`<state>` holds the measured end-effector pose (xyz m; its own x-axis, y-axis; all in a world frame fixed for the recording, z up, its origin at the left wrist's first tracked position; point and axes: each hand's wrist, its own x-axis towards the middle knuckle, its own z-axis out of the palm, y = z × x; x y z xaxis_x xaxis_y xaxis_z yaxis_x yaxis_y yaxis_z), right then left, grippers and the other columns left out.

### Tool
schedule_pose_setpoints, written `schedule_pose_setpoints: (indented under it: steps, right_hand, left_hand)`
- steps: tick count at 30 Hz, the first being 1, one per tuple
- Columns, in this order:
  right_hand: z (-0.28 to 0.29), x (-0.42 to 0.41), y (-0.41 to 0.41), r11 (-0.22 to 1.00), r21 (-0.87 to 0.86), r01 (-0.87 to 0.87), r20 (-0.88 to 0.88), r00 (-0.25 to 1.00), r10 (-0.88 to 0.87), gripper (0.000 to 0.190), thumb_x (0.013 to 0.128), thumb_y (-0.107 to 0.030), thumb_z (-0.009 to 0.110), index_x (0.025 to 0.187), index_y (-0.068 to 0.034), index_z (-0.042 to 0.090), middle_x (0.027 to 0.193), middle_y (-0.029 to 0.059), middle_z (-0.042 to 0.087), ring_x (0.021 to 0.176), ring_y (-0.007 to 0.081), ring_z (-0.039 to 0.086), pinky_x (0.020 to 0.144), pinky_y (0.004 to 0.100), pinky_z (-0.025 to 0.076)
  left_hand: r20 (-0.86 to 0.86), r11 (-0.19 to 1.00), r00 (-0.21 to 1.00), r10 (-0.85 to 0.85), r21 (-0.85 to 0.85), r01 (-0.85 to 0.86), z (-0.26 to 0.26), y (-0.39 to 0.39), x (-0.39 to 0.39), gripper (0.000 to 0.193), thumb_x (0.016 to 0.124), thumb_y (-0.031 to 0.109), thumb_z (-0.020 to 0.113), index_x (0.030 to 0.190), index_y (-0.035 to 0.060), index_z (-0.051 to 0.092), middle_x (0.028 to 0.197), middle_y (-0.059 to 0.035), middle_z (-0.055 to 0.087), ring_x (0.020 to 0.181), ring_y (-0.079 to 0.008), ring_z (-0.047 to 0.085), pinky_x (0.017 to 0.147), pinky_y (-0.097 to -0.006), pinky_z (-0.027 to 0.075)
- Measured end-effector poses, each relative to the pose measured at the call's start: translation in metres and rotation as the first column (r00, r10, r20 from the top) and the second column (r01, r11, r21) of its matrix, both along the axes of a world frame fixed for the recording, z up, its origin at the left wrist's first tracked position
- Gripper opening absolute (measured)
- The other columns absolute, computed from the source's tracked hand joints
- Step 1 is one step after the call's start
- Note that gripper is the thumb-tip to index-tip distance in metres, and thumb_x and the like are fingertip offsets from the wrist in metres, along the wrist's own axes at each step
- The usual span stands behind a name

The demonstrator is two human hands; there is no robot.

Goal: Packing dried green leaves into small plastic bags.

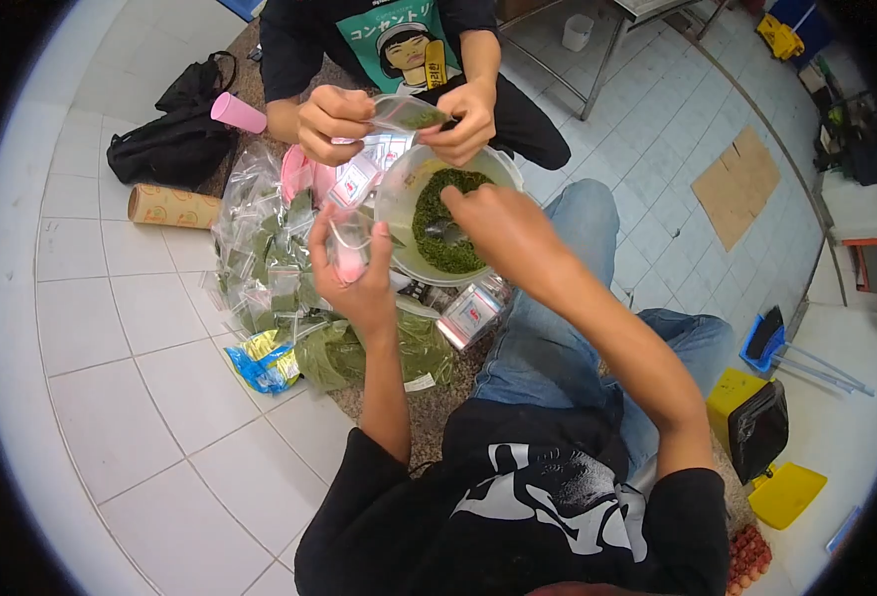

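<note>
In the middle sits a translucent plastic bucket (392,205) holding finely chopped green herbs (438,197). My right hand (502,223) reaches over its rim, shut on a spoon (447,231) whose bowl rests in the herbs. Left of the bucket, my left hand (360,294) holds up a small clear zip bag (349,232) between thumb and fingers, its mouth spread. Just behind that bag lies a pack of bags with a printed label (353,185). Across from me, a co-worker's hands (334,123) grip another zip bag (409,115) with green herbs inside.
Filled zip bags (263,261) pile up at left, beside a large green-filled plastic bag (379,354) and a blue-yellow packet (263,361). A labelled pack (472,316) leans near my knee. Farther left are a pink cup (239,113), a patterned roll (174,206) and a black bag (174,149).
</note>
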<state>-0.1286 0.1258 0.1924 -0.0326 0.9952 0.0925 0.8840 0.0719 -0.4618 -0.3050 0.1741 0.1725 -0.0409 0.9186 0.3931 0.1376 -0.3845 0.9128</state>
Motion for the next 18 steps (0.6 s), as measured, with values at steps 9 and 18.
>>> schedule_pose_setpoints:
  steps: [9,18]
  right_hand:
    - [-0.042,-0.008,0.015,0.996,-0.088,0.032,-0.163,0.986,-0.046,0.026,0.074,0.004,0.063,0.099,-0.002,0.057,0.078,0.0230,0.065,0.077,0.0420,0.066,0.069,0.0493,0.053]
    - [0.031,0.038,-0.017,0.989,-0.001,0.145,-0.442,0.887,-0.130,0.019,0.083,0.005,0.056,0.101,-0.002,0.056,0.079,0.0190,0.069,0.070,0.0329,0.068,0.062,0.0374,0.051]
  left_hand:
    - [0.009,0.996,0.997,0.077,-0.051,-0.077,0.008,-0.004,-0.019,0.057,0.078,0.002,0.077,0.129,-0.0022,0.052,0.116,-0.0106,0.057,0.106,-0.0177,0.056,0.094,-0.0311,0.045]
    - [-0.213,0.995,0.973,0.090,0.064,-0.078,-0.005,-0.003,-0.024,0.058,0.075,0.005,0.079,0.127,-0.0015,0.055,0.115,-0.0101,0.059,0.106,-0.0183,0.056,0.095,-0.0326,0.044]
